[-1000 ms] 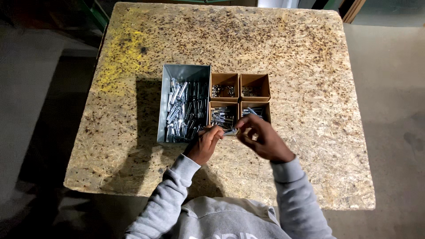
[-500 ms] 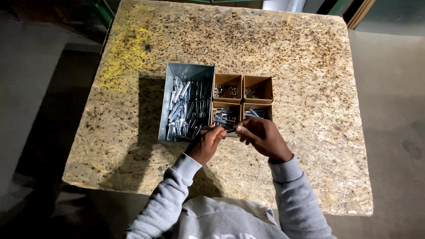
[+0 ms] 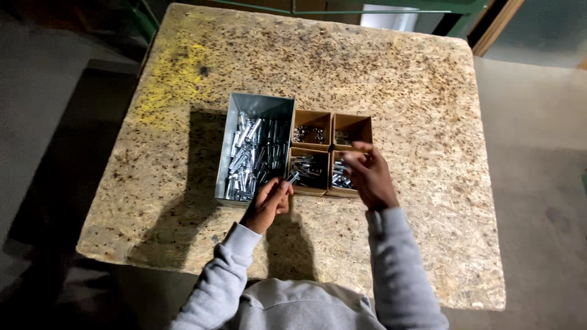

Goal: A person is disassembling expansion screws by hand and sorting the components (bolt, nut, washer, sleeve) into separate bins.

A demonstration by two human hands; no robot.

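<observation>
- Your left hand [image 3: 267, 205] sits at the near edge of the tray [image 3: 227, 153], just in front of the near-left box [image 3: 309, 170].
- Its grip is narrow: the fingertips pinch a small metal bolt [image 3: 294, 178], whose tip points up and away toward the boxes.
- The bolt hangs just above the near rim of the near-left box, beside the tray's right wall.
- Your right hand [image 3: 367, 174] hovers over the near-right box [image 3: 340, 175], fingers curled and reaching toward the far-right box [image 3: 353, 129].
- I cannot tell whether that right grip holds anything; the fingers are bent close, but any piece between them is hidden.
- The tray is grey metal, long and open, filled with a loose heap of shiny bolts [image 3: 252, 159].
- Four small brown card boxes stand in a square touching the tray's right side.
- The far-left box [image 3: 312, 130] holds a few small dark metal pieces; the near-left box holds more silvery parts.
- The near-right box shows silvery parts under your right hand; the contents of the far-right box are too dim to tell.
- All of it rests on a table [image 3: 428, 91] of speckled chipboard, with a yellow smear [image 3: 174, 73] at the far left.
- Both grey sleeves [image 3: 397, 263] reach in from the near edge.
</observation>
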